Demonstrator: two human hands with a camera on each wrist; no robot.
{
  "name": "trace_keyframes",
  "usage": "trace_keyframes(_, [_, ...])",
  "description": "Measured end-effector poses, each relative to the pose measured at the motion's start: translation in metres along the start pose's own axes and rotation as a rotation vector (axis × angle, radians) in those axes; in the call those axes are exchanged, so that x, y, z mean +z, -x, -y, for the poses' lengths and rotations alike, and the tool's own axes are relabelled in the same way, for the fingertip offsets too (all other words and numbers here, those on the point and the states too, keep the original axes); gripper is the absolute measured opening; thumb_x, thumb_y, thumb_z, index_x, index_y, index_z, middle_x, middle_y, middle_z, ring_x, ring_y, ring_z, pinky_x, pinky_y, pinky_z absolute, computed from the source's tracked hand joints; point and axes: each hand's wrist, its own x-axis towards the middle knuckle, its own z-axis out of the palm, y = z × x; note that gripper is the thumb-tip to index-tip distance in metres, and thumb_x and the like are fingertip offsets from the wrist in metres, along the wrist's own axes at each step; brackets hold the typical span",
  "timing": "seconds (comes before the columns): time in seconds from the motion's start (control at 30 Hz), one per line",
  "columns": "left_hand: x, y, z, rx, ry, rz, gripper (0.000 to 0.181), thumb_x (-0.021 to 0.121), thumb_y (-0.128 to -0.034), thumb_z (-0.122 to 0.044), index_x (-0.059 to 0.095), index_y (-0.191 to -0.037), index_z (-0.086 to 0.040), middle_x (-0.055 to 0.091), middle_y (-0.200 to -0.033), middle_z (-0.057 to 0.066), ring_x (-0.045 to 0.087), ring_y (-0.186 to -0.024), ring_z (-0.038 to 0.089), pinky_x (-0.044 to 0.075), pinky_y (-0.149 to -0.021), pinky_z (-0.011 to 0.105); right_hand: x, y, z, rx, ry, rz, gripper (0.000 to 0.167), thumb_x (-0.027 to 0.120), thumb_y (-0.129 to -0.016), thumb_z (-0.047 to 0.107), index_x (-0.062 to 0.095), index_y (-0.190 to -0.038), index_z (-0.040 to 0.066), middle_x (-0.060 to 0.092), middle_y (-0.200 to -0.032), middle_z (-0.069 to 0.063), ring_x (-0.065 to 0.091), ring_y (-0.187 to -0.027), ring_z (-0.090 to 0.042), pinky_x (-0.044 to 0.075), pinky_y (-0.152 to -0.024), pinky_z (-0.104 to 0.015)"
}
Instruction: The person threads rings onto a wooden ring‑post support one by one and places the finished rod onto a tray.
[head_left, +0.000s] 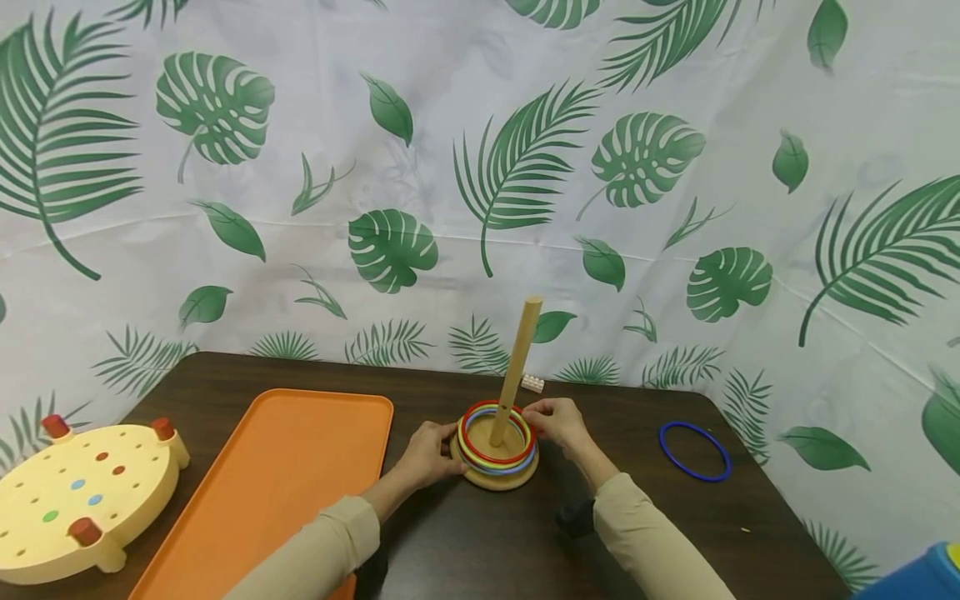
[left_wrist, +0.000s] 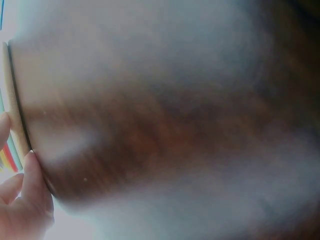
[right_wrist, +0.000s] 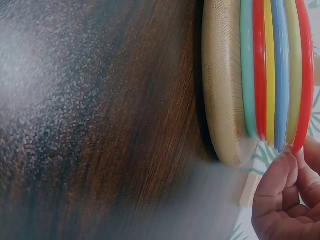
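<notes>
A round wooden base (head_left: 501,483) with an upright wooden peg (head_left: 517,367) stands on the table, the peg leaning right in the head view. Several coloured rings are stacked around the peg. The uppermost is a red ring (right_wrist: 306,75), above a yellow-green ring (right_wrist: 294,75) and a blue ring (right_wrist: 281,75). My right hand (head_left: 558,423) pinches the red ring at its right side between thumb and fingertips. On the opposite side, my left hand (head_left: 429,454) grips the base by its edge; the left wrist view shows only its fingers (left_wrist: 32,175) at that edge.
Left of the hands lies an orange tray (head_left: 300,467). Beyond it is a yellow pegged board (head_left: 82,492) with red-capped legs. A loose blue ring (head_left: 695,451) lies to the right. Behind the peg sits a small pale block (head_left: 533,383), near the table's back edge.
</notes>
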Motion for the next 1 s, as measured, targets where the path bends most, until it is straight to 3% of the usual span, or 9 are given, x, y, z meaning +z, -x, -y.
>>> trace_keyframes(0.2, [0.0, -0.001, 0.0, 0.003, -0.003, -0.001, 0.069, 0.081, -0.0694, -0.002, 0.05, -0.13, 0.011, 0.05, -0.112, 0.022, 0.058, -0.091, 0.028, 0.053, -0.075, 0.034, -0.001, -0.001, -0.002, -0.011, -0.017, -0.001, 0.015, 0.063, -0.088, 0.004, 0.069, -0.091, -0.009, 0.069, -0.081, -0.014, 0.06, -0.059, -0.009, 0.057, -0.066, -0.039])
trace_keyframes(0.43, [-0.001, -0.002, 0.001, 0.007, -0.004, 0.003, 0.068, 0.08, -0.0696, -0.002, 0.05, -0.129, 0.012, 0.05, -0.114, 0.024, 0.059, -0.09, 0.027, 0.053, -0.075, 0.034, -0.005, -0.002, -0.005, -0.024, -0.077, 0.008, 0.018, 0.062, -0.088, 0.003, 0.067, -0.093, -0.013, 0.067, -0.073, -0.011, 0.062, -0.06, -0.012, 0.057, -0.066, -0.041])
trace_keyframes(0.6, [0.0, -0.002, 0.002, 0.004, -0.009, 0.001, 0.068, 0.08, -0.0695, -0.002, 0.051, -0.128, 0.012, 0.05, -0.112, 0.023, 0.058, -0.089, 0.026, 0.053, -0.074, 0.034, -0.011, -0.003, -0.007, -0.005, -0.075, -0.028, 0.018, 0.064, -0.088, 0.006, 0.067, -0.093, -0.011, 0.065, -0.07, -0.006, 0.063, -0.062, -0.014, 0.057, -0.067, -0.041])
trace_keyframes(0.8, [0.0, -0.001, 0.001, -0.002, -0.006, 0.001, 0.068, 0.08, -0.0695, -0.002, 0.051, -0.129, 0.011, 0.05, -0.113, 0.023, 0.059, -0.089, 0.027, 0.053, -0.074, 0.034, -0.028, -0.001, -0.016, -0.008, -0.084, -0.069, 0.022, 0.062, -0.089, 0.007, 0.065, -0.098, -0.013, 0.063, -0.07, -0.005, 0.063, -0.063, -0.015, 0.057, -0.066, -0.037])
trace_keyframes(1.0, [0.0, 0.0, 0.0, -0.014, -0.001, 0.003, 0.068, 0.08, -0.0702, -0.003, 0.05, -0.13, 0.01, 0.049, -0.111, 0.021, 0.058, -0.09, 0.026, 0.053, -0.075, 0.034, -0.054, 0.005, -0.027, 0.0, -0.106, -0.111, 0.028, 0.061, -0.091, 0.008, 0.062, -0.105, -0.016, 0.061, -0.07, -0.001, 0.059, -0.062, -0.007, 0.056, -0.063, -0.028])
